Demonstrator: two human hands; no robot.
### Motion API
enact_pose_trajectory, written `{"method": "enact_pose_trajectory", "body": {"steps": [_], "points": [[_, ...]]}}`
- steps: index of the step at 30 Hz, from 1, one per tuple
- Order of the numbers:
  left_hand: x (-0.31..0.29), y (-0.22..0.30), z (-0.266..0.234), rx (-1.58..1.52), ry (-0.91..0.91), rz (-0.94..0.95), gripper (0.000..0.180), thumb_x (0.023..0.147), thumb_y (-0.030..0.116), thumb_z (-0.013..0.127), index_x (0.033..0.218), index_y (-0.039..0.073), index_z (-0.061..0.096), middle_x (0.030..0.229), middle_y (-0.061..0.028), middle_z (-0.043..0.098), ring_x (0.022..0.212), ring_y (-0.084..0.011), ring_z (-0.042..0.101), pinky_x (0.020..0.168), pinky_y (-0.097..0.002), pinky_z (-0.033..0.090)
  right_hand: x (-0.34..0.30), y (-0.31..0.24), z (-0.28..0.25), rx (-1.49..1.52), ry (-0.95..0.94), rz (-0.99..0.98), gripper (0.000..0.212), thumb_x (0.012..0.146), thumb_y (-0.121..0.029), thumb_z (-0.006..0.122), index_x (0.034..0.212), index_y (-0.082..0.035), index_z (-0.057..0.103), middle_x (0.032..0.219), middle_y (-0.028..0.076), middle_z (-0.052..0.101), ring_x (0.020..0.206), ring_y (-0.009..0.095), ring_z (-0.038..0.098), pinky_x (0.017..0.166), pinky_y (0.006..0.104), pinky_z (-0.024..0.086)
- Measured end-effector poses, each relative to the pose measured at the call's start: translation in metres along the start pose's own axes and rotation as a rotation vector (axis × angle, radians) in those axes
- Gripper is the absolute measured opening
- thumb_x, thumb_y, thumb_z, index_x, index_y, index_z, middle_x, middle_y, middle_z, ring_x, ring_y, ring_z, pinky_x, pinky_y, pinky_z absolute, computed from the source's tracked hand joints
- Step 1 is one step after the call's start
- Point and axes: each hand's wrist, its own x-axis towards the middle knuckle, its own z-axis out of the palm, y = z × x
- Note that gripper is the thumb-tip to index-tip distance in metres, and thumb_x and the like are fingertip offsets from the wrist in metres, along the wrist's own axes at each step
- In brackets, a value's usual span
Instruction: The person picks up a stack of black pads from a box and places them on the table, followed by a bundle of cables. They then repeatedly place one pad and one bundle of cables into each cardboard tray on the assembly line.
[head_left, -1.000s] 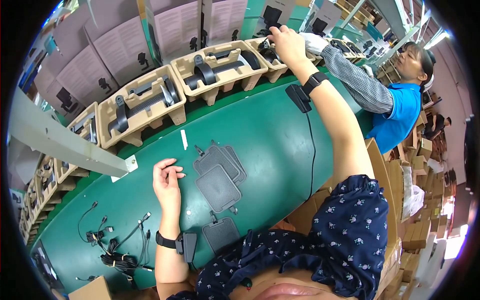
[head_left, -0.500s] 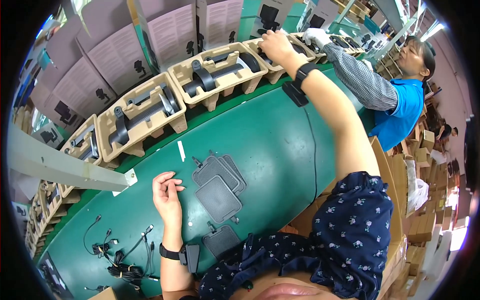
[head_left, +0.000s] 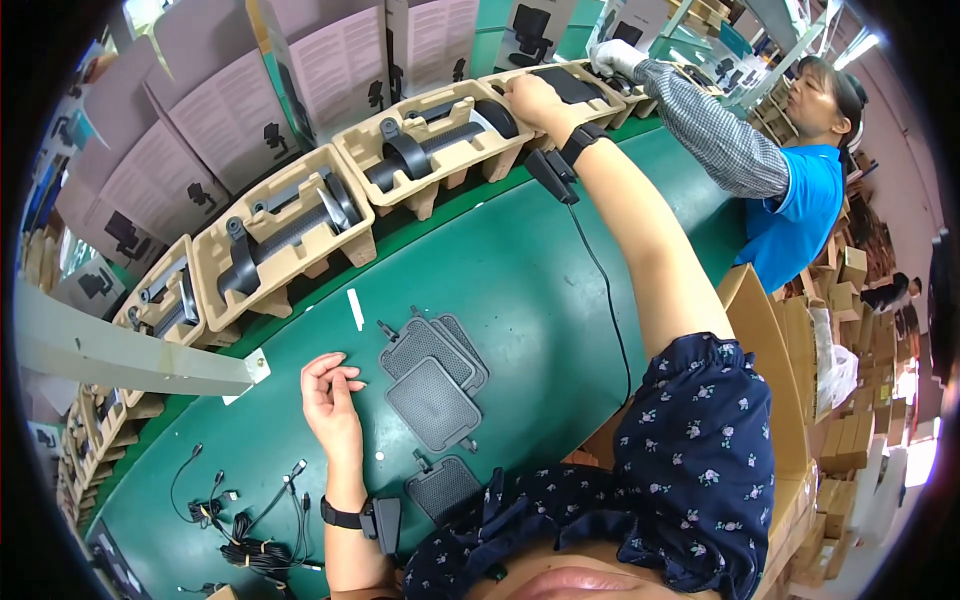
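Note:
My left hand (head_left: 332, 395) rests on the green bench, palm up, its fingers loosely curled and apart with nothing in them. Just right of it lie several grey mesh-textured pads (head_left: 434, 404) with small tabs, partly overlapping; another pad (head_left: 443, 490) is close to my body. My right hand (head_left: 535, 102) reaches far out to a moulded cardboard tray (head_left: 612, 103). Its fingers are bent down at the tray's left end, and what they grip is hidden. A black flat piece (head_left: 570, 86) lies in that tray, right of my hand.
Similar trays (head_left: 345, 150) with black curved parts and springs stand in a row along the far edge, before upright printed boxes (head_left: 335, 75). Bundled black cables (head_left: 250, 545) lie lower left. A grey metal bar (head_left: 150, 345) juts in from the left. A co-worker's gloved hand (head_left: 617, 58) works at the adjoining tray.
My right hand has moved left and a little nearer along the tray, uncovering the black flat piece. The co-worker's gloved hand has shifted slightly left. My left hand stays nearly still.

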Motion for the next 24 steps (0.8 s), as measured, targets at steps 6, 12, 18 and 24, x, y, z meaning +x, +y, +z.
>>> {"method": "enact_pose_trajectory", "body": {"steps": [6,12,18,24], "points": [[-0.001,-0.001,-0.006,0.004,0.002,-0.003,0.015,0.086,-0.007,0.042,0.099,-0.002,0.049,0.103,-0.0090,0.050,0.078,-0.0111,0.056,0.063,-0.0211,0.049,0.001,0.000,-0.004,-0.081,0.185,-0.078,0.017,0.077,-0.019,0.059,0.084,-0.005,0.053,0.091,0.016,0.060,0.087,0.034,0.057,0.075,0.0427,0.046],[-0.001,-0.008,-0.009,0.038,0.007,-0.035,0.015,0.086,-0.006,0.042,0.097,-0.001,0.051,0.101,-0.0082,0.050,0.076,-0.0108,0.056,0.061,-0.0209,0.049,-0.010,0.015,0.004,-0.086,0.186,-0.142,0.015,0.076,-0.021,0.059,0.084,-0.009,0.059,0.082,0.016,0.061,0.083,0.034,0.058,0.075,0.0426,0.046],[0.006,-0.015,-0.013,0.068,0.018,0.028,0.014,0.088,-0.003,0.042,0.097,-0.001,0.051,0.085,-0.0062,0.055,0.069,-0.0105,0.056,0.062,-0.0221,0.049,-0.076,-0.027,-0.034,-0.420,0.601,-0.508,0.021,0.079,-0.020,0.055,0.098,-0.014,0.060,0.086,0.011,0.060,0.090,0.031,0.057,0.071,0.0452,0.047],[0.011,-0.006,-0.006,0.116,0.022,-0.053,0.016,0.085,-0.006,0.040,0.094,-0.002,0.052,0.086,-0.0074,0.055,0.068,-0.0114,0.057,0.063,-0.0227,0.049,-0.228,-0.118,-0.038,0.108,0.133,-0.823,0.032,0.078,-0.035,0.061,0.101,-0.012,0.058,0.088,0.007,0.058,0.081,0.025,0.058,0.066,0.0339,0.048]]}}
